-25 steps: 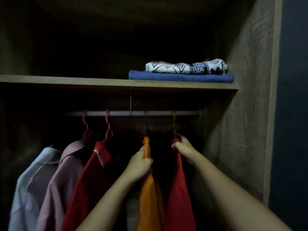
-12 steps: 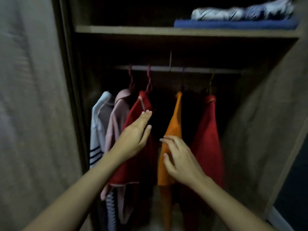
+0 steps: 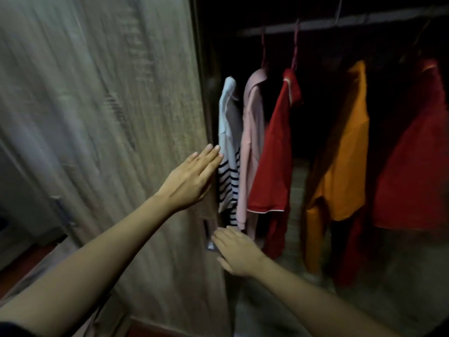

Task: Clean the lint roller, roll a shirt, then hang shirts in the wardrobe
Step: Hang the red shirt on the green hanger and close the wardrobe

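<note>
Several shirts hang from the wardrobe rail: a white striped shirt, a pink shirt, a red shirt, an orange shirt and another red shirt. My left hand lies flat, fingers together, against the right edge of the wardrobe door. My right hand reaches lower, fingertips at the door's recessed handle. Neither hand holds a shirt.
The wooden door fills the left half of the view, with a second metal handle on a darker panel further left. The wardrobe interior is dark, and its floor shows below the hanging shirts.
Both hands let go of the orange and red shirts, drew back and moved left to the door edge. My view swung left and down, off the shelf.
</note>
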